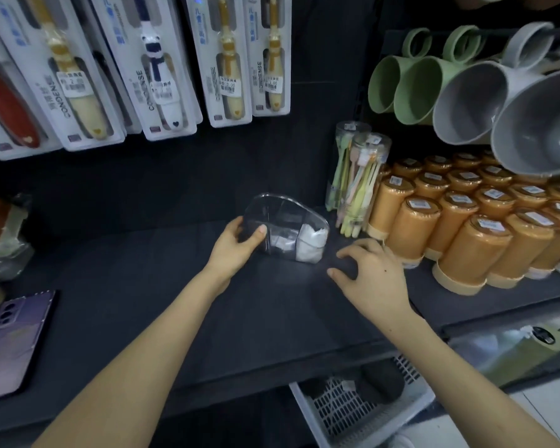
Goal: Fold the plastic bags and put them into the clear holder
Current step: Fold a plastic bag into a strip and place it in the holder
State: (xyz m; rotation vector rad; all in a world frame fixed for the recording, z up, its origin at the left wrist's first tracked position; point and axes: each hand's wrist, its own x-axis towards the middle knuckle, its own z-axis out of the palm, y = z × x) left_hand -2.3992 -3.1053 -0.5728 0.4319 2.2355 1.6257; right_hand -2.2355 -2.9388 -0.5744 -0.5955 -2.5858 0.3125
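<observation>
The clear holder [288,215] stands on the dark shelf [143,302], split into compartments. A folded white bag [311,244] fills its right compartment and a smaller pale folded bag [282,242] sits in the middle one. My left hand [236,244] grips the holder's left end, thumb on its front. My right hand [369,270] rests to the right of the holder on a dark, barely visible plastic bag [343,263], with its fingers bent and fingertips pressing down on it.
Orange lidded containers [466,221] crowd the shelf's right side, with clear tubes of toothbrushes [356,179] behind the holder. Green and grey cups [466,98] hang above right. Packaged goods [156,66] hang above. A purple phone [13,337] lies at the left. A white basket [362,412] sits below.
</observation>
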